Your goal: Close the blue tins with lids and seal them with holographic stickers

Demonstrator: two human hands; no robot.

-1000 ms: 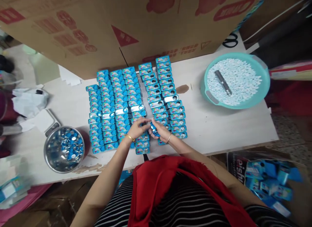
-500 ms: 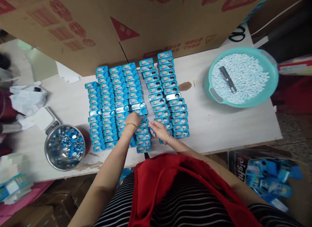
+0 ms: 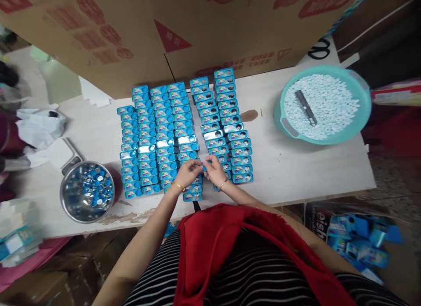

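Note:
Several rows of small blue mint tins stand close together on the table. Tins in the left rows have blue round caps in their tops; those in the right rows show round holes, some with white mints inside. Over the near part of the rows, my left hand is pinched closed, fingertips meeting those of my right hand. A bit of blue, apparently a small round cap, shows at my right fingers. What sits between my left fingertips is hidden.
A metal bowl of blue and silver round caps stands left. At right, a turquoise basin holds white mints and a dark grey tube. A large carton borders the back. Scissors lie behind the basin.
My left hand has drawn back from the tins toward me and right, and now meets my right hand. My right hand has moved only slightly. The view has shifted a little.

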